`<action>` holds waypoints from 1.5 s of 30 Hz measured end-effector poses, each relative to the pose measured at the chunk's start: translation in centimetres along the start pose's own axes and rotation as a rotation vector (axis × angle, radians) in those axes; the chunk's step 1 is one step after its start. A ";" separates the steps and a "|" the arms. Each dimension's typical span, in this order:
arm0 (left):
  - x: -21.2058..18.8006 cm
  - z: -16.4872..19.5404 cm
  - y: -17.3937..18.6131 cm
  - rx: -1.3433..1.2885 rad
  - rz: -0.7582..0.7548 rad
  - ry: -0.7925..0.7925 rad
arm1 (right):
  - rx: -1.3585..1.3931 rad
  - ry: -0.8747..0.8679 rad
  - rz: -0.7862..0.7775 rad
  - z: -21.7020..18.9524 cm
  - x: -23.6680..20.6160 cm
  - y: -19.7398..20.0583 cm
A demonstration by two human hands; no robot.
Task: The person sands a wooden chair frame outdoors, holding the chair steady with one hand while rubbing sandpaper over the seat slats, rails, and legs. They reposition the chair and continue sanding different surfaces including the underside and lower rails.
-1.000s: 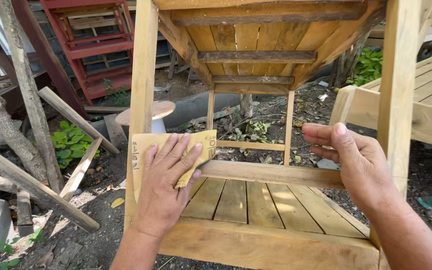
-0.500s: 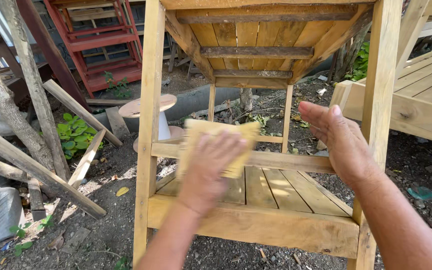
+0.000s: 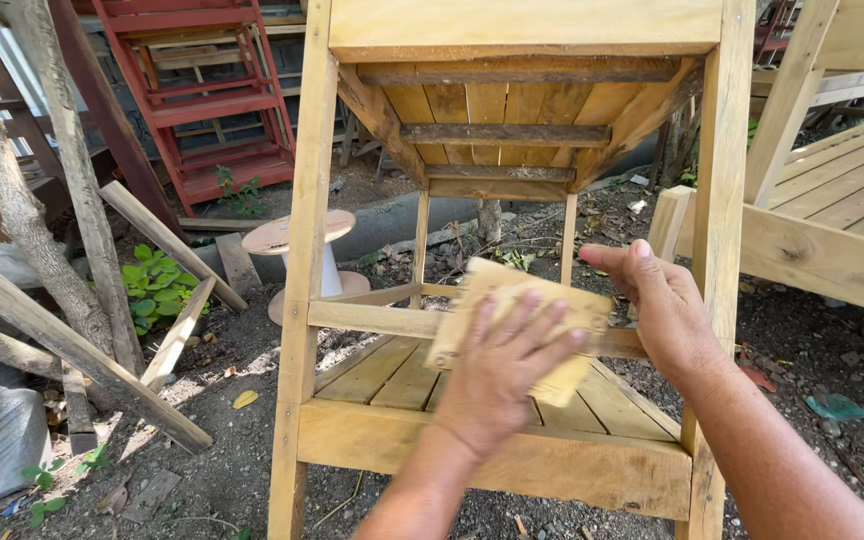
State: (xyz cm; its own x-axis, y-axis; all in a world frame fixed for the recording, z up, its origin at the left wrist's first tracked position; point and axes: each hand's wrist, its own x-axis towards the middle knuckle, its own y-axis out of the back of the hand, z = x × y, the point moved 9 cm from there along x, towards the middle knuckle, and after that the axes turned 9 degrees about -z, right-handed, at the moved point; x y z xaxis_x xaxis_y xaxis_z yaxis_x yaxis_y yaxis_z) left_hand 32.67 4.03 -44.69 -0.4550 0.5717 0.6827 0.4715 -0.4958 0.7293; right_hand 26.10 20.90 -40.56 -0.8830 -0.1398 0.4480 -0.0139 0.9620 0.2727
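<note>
A sheet of sandpaper (image 3: 518,325), tan and roughly rectangular, is pressed flat against the upper side rail (image 3: 372,320) of a pale wooden table frame (image 3: 527,25). Only one sheet is seen. Its long axis runs roughly level along the rail, left to right, with the right end dipping slightly; its lower right corner hangs below the rail. The sheet is blurred, so its surface cannot be made out.

Two hands are in view. The left hand (image 3: 502,375) is laid on the sandpaper with fingers spread and flat, holding the sheet to the wood by pressure rather than by a closed grip. The right hand (image 3: 667,310) is wrapped around the frame's right front leg (image 3: 722,250) just beside the sheet's right end, thumb forward, gripping the leg.

Of the frame, two front legs are seen in full and two thinner rear legs beyond them. A slatted lower shelf (image 3: 392,375) lies under the rail, and three cross battens can be counted beneath the top.

On the dirt to the left stand one white spool with a round wooden top (image 3: 297,240), one red-painted wooden rack (image 3: 212,100) and several loose planks (image 3: 72,350) leaning by a tree trunk (image 3: 12,200). One further pale slatted wooden piece (image 3: 842,200) lies to the right.
</note>
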 end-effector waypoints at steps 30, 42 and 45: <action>-3.9 -6.3 4.2 -0.114 0.134 0.287 | -0.079 -0.065 0.119 0.7 0.8 -0.3; -8.3 -13.0 10.6 0.017 0.247 0.316 | 0.293 -0.117 0.034 1.2 1.6 -0.4; -7.3 -10.7 8.9 0.104 0.344 0.300 | 0.333 -0.088 -0.005 1.0 1.9 -0.7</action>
State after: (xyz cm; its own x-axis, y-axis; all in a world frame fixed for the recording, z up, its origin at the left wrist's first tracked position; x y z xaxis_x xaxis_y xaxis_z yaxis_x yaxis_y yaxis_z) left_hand 32.11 -11.51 -42.68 -0.4502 0.1642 0.8777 0.6990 -0.5468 0.4609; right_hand 23.98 20.20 -40.76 -0.9194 -0.1379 0.3683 -0.1581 0.9871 -0.0250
